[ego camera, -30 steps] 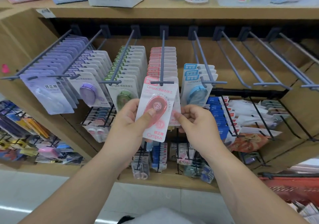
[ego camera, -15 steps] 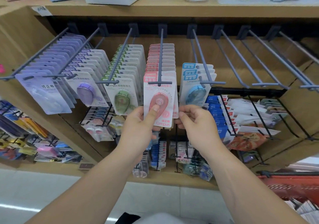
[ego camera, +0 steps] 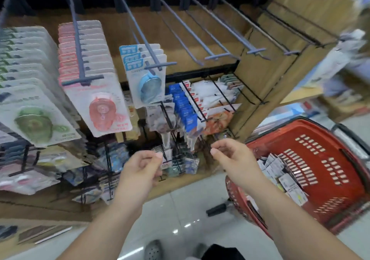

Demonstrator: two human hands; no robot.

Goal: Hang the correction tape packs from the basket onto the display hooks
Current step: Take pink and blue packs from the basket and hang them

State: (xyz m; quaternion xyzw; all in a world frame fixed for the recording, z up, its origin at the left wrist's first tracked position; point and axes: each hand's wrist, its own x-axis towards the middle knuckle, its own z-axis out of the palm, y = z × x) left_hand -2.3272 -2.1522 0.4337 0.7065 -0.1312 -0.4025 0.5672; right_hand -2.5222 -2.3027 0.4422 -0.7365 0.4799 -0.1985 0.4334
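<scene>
Red plastic, with slotted walls: the shopping basket (ego camera: 312, 159) stands low on the right, and a heap of white-carded correction tape packs (ego camera: 280, 171) lies inside it, so I judge that much of the work is not yet done. On the display, the row of green-carded packs (ego camera: 34, 123) and the row of pink-carded packs (ego camera: 102, 107) reach to the tips of their hooks. The blue-carded packs (ego camera: 149, 85) are only a few, and several grey metal display hooks (ego camera: 215, 56) to their right are bare. The left hand (ego camera: 140, 169) and the right hand (ego camera: 232, 155) hang below the hooks, fingers loosely curled, holding nothing. The next pack must probably come from the basket.
</scene>
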